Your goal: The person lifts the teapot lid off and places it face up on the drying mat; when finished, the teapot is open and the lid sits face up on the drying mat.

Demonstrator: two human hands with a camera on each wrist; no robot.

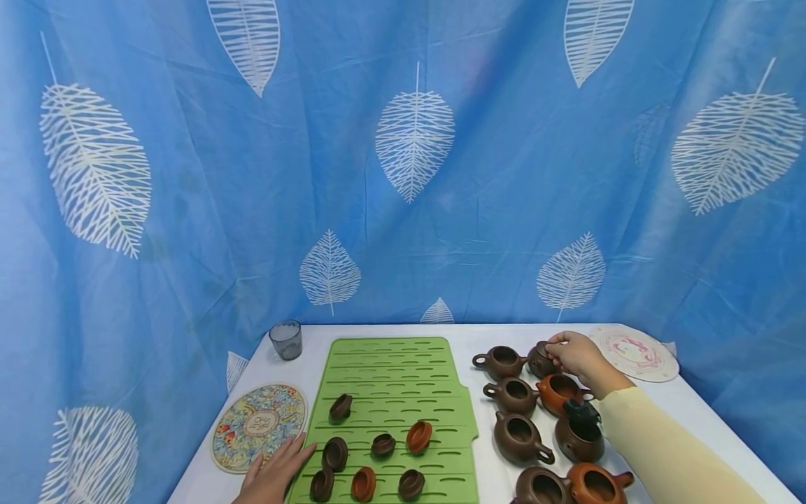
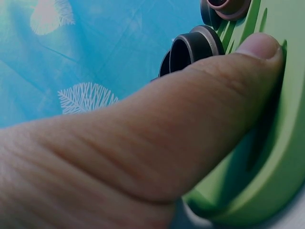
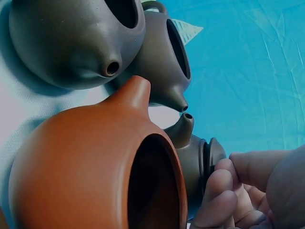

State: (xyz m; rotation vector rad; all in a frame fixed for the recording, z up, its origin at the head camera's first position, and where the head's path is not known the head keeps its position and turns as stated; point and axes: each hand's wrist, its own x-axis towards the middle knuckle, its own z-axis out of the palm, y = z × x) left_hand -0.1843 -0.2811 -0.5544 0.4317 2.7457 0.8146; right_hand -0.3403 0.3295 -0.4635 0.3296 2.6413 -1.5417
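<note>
My right hand (image 1: 582, 360) pinches a dark brown lid (image 3: 218, 151) at the mouth of a small brown teapot (image 1: 540, 360) in the back row. Whether the lid sits flush I cannot tell. Close by, in the right wrist view, an orange teapot (image 3: 81, 167) with its mouth uncovered partly hides that pot. My left hand (image 1: 277, 469) rests at the left edge of a green ridged mat (image 1: 390, 357), fingers extended, its thumb (image 2: 228, 81) touching the mat. Several loose lids, brown (image 1: 335, 453) and orange (image 1: 418, 437), lie on the mat near it.
More lidless teapots (image 1: 519, 437) stand in two columns right of the mat. A round patterned board (image 1: 252, 427) lies at left, a pale round one (image 1: 636, 353) at back right. A grey glass (image 1: 286, 341) stands back left. A blue curtain (image 1: 491, 245) hangs behind.
</note>
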